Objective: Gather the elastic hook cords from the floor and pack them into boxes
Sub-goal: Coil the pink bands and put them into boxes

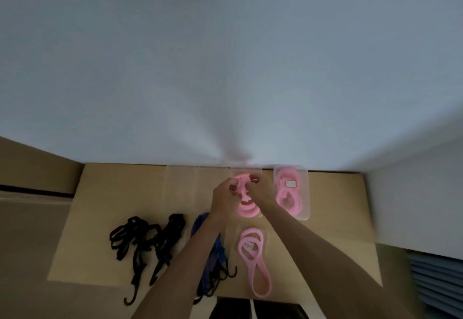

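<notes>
Pink cord [244,206], coiled, long axis running away from the person, its far end pinched by both hands: left hand [225,193] and right hand [260,188], close together. A packed clear box [292,191] lies just right of them; black cords [145,243] lie well left on the cardboard [112,193].

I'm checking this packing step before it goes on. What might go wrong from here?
Both hands, left hand and right hand, hold the coiled pink cord over a clear box; released early, it may spring open. The loose pink cord lies under the forearms and could get dragged.
</notes>
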The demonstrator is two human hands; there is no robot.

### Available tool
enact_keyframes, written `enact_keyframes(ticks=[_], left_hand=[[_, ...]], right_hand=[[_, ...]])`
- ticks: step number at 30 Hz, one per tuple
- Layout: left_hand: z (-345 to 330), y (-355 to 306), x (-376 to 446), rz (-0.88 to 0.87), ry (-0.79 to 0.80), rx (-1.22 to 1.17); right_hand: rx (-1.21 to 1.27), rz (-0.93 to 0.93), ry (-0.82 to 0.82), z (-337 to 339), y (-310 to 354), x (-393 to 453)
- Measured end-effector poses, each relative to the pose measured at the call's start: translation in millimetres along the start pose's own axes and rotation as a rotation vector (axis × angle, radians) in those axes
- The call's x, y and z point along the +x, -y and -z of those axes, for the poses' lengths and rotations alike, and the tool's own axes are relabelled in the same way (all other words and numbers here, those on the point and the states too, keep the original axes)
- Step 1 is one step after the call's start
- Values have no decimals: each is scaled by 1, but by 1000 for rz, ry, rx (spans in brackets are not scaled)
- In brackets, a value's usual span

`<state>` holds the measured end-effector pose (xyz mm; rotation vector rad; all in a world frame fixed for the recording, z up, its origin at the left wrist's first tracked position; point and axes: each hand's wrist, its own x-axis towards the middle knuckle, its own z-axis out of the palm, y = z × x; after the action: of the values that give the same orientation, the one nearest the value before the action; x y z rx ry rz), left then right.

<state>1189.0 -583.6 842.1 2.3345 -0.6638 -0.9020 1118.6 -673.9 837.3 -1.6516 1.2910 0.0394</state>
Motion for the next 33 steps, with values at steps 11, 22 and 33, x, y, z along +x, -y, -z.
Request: enact_keyframes(ticks=[11,22,33], left_hand=[[-35,26,32,-131,-62,43],[-28,47,27,-502,-222,481],[-44,40,28,-328,103,838]], right_hand=[[-5,89,-60,-23,-18,18],[-613,598,-65,-15,-57,14],[-920,451,98,-32,-64,18]])
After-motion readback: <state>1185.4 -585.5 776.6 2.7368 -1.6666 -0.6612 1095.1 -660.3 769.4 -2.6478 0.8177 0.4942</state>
